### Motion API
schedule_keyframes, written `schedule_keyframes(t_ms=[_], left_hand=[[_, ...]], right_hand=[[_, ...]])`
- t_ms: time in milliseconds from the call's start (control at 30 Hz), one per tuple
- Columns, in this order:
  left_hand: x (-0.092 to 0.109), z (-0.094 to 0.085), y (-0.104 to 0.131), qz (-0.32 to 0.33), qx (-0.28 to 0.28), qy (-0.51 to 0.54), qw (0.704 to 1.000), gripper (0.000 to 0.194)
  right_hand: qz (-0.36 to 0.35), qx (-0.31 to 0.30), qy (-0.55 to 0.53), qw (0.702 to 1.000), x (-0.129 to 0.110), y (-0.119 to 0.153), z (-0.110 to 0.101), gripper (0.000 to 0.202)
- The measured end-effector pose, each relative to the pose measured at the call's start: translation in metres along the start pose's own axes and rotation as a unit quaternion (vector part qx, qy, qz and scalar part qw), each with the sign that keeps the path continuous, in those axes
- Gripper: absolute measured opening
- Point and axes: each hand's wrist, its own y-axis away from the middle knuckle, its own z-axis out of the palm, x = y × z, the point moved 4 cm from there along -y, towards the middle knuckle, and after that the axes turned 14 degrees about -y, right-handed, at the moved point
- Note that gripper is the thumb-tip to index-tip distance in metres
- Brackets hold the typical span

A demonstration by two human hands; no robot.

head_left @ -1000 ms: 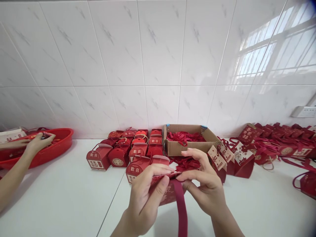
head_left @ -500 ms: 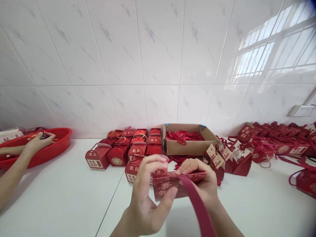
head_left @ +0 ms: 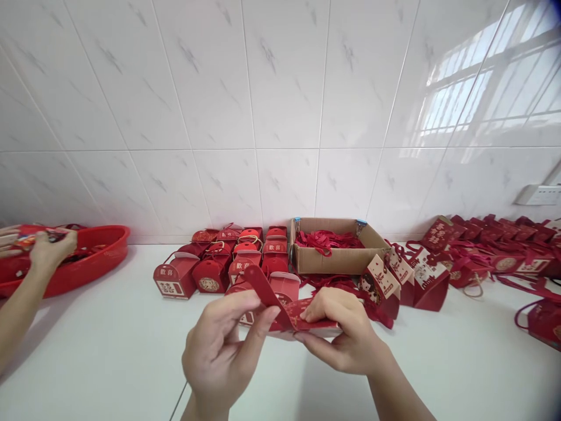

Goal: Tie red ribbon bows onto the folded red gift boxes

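Above the table, my right hand (head_left: 346,330) grips a small red gift box (head_left: 302,307), thumb below and fingers on top. A dark red ribbon (head_left: 268,292) crosses the box's left part, its free end sticking up to the left. My left hand (head_left: 228,345) pinches this ribbon between thumb and fingers, close against the box. Part of the box is hidden behind my fingers. Just beyond my hands stand finished-looking red boxes (head_left: 175,280) in rows, some with cord handles.
A cardboard box (head_left: 333,265) of red ribbons (head_left: 326,240) stands by the wall, with loose ribbons before it. Several red and white gift boxes (head_left: 432,286) line the right side. At left, another person's hand (head_left: 52,248) holds items over a red basin (head_left: 111,245).
The ribbon, which hung toward me, now points up and left in my left hand's pinch. The box has tipped flatter. The other person's hand has moved left over the basin.
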Motion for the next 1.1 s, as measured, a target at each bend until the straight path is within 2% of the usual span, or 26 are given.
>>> schedule_keyframes(t_ms=[167, 267, 367, 500, 567, 700, 967, 1100], left_hand=[[-0.003, 0.006, -0.007, 0.057, -0.146, -0.037, 0.987, 0.044], [-0.002, 0.009, -0.009, 0.065, -0.183, -0.028, 0.981, 0.040], [-0.003, 0.016, -0.008, 0.029, -0.208, -0.026, 0.977, 0.027], [-0.006, 0.025, -0.002, -0.053, -0.269, 0.015, 0.962, 0.023], [-0.006, 0.027, 0.001, -0.088, -0.275, 0.040, 0.957, 0.022], [-0.005, 0.026, 0.002, -0.125, -0.246, 0.070, 0.959, 0.015], [-0.008, 0.026, 0.002, -0.130, -0.253, 0.035, 0.958, 0.013], [-0.006, 0.026, 0.003, -0.106, -0.272, 0.034, 0.956, 0.013]], right_hand=[[-0.030, 0.002, 0.010, 0.999, -0.005, -0.001, -0.003, 0.016], [-0.041, -0.001, 0.005, 0.999, -0.008, -0.001, -0.003, 0.016], [-0.045, -0.003, 0.006, 0.999, -0.010, -0.001, -0.003, 0.016], [-0.032, 0.002, 0.013, 0.999, -0.008, 0.001, -0.003, 0.016], [-0.022, 0.002, 0.014, 1.000, -0.006, 0.001, -0.004, 0.016], [-0.017, 0.002, 0.013, 1.000, -0.004, 0.001, -0.005, 0.014], [-0.024, 0.013, -0.005, 1.000, -0.009, 0.000, -0.007, 0.014], [-0.024, 0.017, -0.006, 1.000, -0.009, -0.001, -0.007, 0.010]])
